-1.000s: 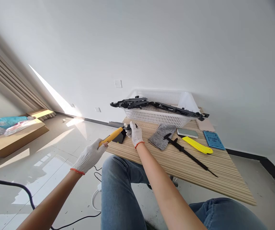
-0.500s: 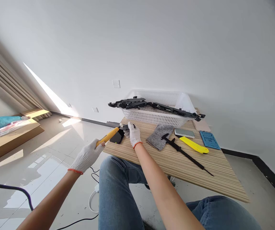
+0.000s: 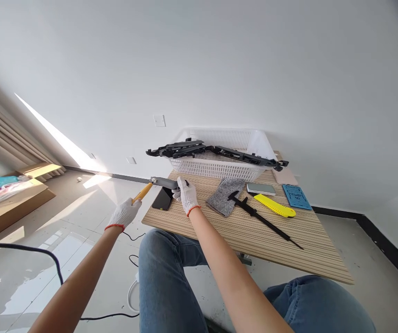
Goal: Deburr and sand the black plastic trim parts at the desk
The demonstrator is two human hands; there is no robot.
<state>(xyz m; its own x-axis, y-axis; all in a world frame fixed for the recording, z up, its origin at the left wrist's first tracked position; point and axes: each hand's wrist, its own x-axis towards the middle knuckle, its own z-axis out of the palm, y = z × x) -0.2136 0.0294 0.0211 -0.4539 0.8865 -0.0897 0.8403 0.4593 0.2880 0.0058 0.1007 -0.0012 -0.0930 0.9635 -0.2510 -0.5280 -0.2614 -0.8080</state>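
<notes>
My left hand [image 3: 125, 212], in a white glove with an orange cuff, is closed on the yellow handle of a tool [image 3: 143, 191]. The tool's tip meets the far left end of a grey part [image 3: 166, 182]. My right hand [image 3: 186, 194], gloved the same way, grips the near end of that part above the table's left side. Behind it lies a dark phone [image 3: 162, 199]. A grey cloth [image 3: 224, 196] and a black caliper [image 3: 261, 221] lie to the right of my right hand.
A white basket [image 3: 220, 169] holding long black parts [image 3: 240, 156] stands at the back of the wooden table [image 3: 289, 249]. A yellow knife [image 3: 275, 206], a grey block [image 3: 261, 188] and a blue card [image 3: 296, 197] lie at the right. Cables run along the floor.
My left hand has drawn the yellow tool left and down, towards the far end of the grey part, which now shows more fully. The whole view has shifted slightly.
</notes>
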